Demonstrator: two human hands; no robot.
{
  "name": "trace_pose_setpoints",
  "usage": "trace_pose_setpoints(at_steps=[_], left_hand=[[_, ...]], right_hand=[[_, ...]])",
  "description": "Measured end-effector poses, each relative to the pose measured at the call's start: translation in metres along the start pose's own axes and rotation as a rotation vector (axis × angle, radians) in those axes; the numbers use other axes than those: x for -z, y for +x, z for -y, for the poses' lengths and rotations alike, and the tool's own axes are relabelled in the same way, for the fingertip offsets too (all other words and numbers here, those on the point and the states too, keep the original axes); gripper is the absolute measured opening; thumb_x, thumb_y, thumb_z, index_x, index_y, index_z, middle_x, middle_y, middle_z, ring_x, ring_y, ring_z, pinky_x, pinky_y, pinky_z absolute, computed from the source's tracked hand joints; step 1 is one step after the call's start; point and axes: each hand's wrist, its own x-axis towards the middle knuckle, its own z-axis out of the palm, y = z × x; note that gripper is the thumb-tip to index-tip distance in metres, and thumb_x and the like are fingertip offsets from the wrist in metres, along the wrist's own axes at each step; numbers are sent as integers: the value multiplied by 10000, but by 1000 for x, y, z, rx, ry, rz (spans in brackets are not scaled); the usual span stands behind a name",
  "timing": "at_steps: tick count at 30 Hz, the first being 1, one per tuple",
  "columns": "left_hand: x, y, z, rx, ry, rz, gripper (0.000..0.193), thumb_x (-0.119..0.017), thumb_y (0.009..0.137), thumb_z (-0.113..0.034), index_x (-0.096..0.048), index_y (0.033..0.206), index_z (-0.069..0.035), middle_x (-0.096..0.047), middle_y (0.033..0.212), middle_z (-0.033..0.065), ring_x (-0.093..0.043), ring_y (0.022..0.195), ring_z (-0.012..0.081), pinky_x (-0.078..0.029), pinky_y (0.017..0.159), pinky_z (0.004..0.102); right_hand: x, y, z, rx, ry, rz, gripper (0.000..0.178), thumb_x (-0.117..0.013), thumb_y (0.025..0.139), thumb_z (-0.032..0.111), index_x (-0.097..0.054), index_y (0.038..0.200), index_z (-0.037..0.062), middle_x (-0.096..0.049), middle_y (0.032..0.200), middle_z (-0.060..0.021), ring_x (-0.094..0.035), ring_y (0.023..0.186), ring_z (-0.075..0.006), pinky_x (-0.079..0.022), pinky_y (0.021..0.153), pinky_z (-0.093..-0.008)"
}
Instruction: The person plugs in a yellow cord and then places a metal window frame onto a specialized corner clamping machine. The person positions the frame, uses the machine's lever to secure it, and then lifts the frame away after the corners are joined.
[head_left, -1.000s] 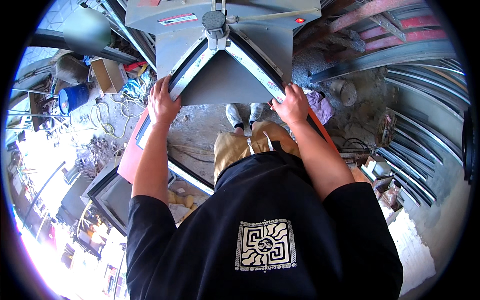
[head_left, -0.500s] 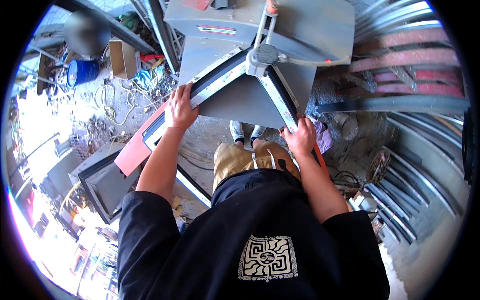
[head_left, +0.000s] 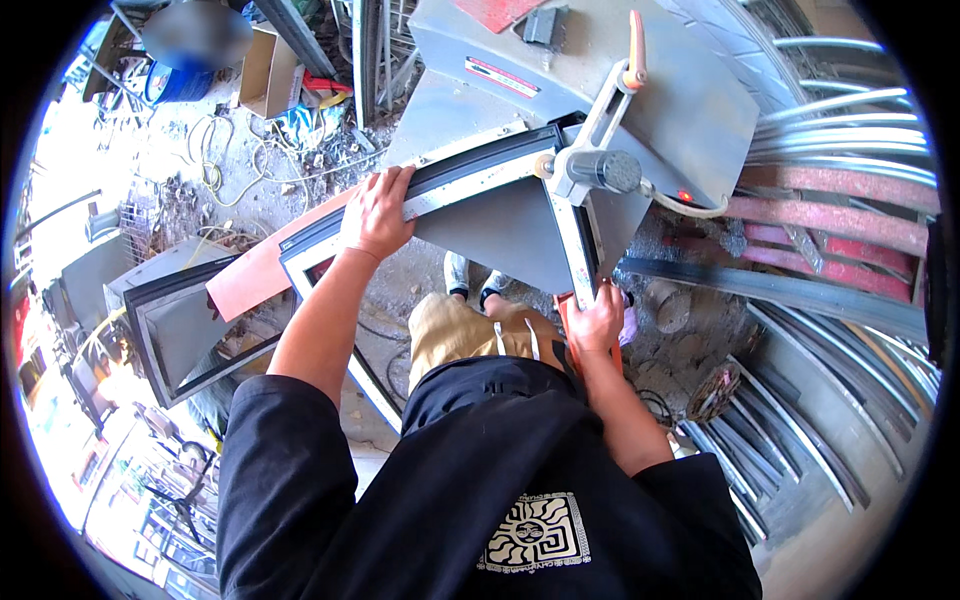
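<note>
A white metal frame with black edging lies across the grey machine table. Its far corner sits at a clamp head, part of an arm topped by an orange handle. My left hand is closed over the frame's left rail, fingers on the top edge. Lower on the short right rail, my right hand grips near its front; some of its fingers are hidden. Under the left rail runs a salmon-coloured board. An orange strip shows beside my right wrist.
Another dark-edged frame leans at the left. Long metal profiles and pink-faced beams fill the right side. Behind on the left are a cardboard box, a blue bucket and a loose yellowish hose on the littered floor.
The whole view has shifted and turned, so the machine appears further right and its clamp arm shows more fully. Both hands remain on the frame, its corner still at the clamp.
</note>
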Motion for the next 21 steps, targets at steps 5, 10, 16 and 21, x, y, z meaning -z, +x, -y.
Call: trace_pose_setpoints(at_steps=[5,10,16,21], left_hand=[[-1,-1,2,-36,-29,-24,834,-918,790,-181,-616,1560,-68,-665,1409,117,-646,1330,345,-536,1178,461],[-3,-2,4,-41,-55,-29,824,-914,789,-183,-621,1550,-70,-667,1410,113,-649,1327,341,-539,1167,463],[-2,-2,5,-47,-61,-31,822,-912,792,-191,-620,1552,-73,-669,1416,113,-648,1331,339,-531,1176,465],[-5,-1,6,-45,-44,-36,822,-911,792,-194,-619,1551,-72,-672,1423,117,-649,1334,339,-532,1174,467]], right_hand=[[2,-1,3,-3,-7,-30,578,-842,808,242,-777,1332,6,-721,1134,-196,-717,1107,-424,-588,1013,-531],[-1,0,1,4,-21,-30,570,-844,803,246,-785,1317,6,-731,1143,-195,-721,1114,-423,-594,1002,-534],[0,0,1,-16,-14,-2,559,-852,801,255,-792,1295,-1,-738,1162,-197,-723,1138,-419,-598,1003,-534],[1,0,1,-16,-23,14,553,-851,809,241,-788,1296,-12,-737,1161,-196,-723,1148,-413,-598,1017,-526]])
